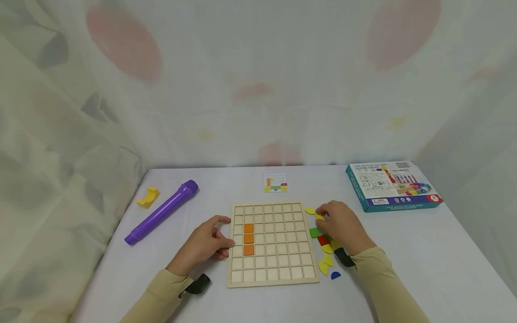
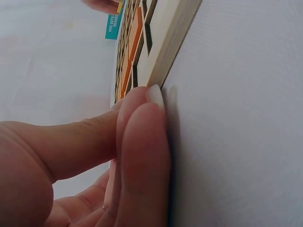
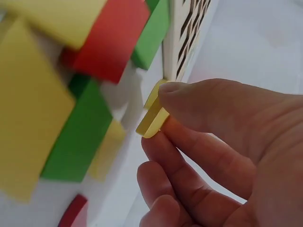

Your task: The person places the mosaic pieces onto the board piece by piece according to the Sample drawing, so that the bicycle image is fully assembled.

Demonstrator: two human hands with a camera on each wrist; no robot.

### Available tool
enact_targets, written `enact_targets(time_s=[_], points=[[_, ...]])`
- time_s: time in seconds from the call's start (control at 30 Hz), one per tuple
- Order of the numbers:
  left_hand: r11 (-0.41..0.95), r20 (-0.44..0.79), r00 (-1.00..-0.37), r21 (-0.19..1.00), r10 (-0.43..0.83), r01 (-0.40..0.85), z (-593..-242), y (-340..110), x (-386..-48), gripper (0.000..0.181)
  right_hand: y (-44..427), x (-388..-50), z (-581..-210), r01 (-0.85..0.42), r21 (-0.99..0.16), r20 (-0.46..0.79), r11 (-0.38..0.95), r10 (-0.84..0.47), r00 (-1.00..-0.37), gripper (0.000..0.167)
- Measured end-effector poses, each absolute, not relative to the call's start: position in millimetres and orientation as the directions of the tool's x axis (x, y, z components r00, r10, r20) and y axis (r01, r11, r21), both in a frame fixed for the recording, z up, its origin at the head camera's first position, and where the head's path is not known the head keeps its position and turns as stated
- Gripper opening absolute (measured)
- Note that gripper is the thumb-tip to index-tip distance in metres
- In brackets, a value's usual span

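A square wooden grid board (image 1: 272, 280) lies flat, with three orange square tiles (image 1: 248, 239) in one column of its cells. Against the board's left edge rest the thumb and fingertips of my left hand (image 1: 203, 242); the left wrist view shows them touching its side. My right hand (image 1: 343, 224), beyond the right edge, pinches a small yellow piece (image 3: 154, 116) between thumb and fingers. Close by it are loose pieces: a green one (image 1: 315, 233), a red one (image 1: 322, 240), several yellow ones (image 1: 323, 268) and a blue half-circle (image 1: 335, 275).
Behind the board lies a small pattern card (image 1: 276, 183). A purple tube (image 1: 163, 212) and a yellow curved piece (image 1: 148, 197) are at the left. At the back right lies a toy box (image 1: 393, 186). Patterned cloth hangs behind and at both sides.
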State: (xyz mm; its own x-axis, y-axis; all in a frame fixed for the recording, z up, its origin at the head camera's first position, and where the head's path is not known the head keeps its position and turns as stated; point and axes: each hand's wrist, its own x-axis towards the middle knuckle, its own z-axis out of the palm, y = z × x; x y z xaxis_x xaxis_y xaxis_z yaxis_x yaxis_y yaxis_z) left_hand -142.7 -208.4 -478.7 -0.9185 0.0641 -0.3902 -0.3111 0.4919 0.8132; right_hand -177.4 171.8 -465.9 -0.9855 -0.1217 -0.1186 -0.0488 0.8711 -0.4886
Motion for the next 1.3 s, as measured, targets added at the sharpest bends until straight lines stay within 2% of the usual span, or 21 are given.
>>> enact_targets(time_s=[0.2, 0.57, 0.83, 1.3], points=[[0.496, -0.395, -0.917, 0.809, 0.058, -0.317, -478, -209, -143, 0.069, 151, -174, -464, -0.12, -0.474, -0.084, 0.872, -0.18, -0.98, 0.026], [0.5, -0.388, -0.92, 0.81, 0.063, -0.307, -476, -208, -143, 0.068, 84, -170, -463, -0.302, -0.467, 0.039, 0.831, -0.322, -0.946, 0.019], [0.502, -0.389, -0.92, 0.807, 0.055, -0.311, -477, -207, -141, 0.067, 45, -172, -466, -0.38, -0.462, 0.057, 0.802, -0.4, -0.915, 0.018], [0.497, -0.388, -0.92, 0.811, 0.064, -0.308, -476, -208, -141, 0.067, 27, -171, -468, -0.417, -0.419, 0.075, 0.807, -0.427, -0.901, 0.017]])
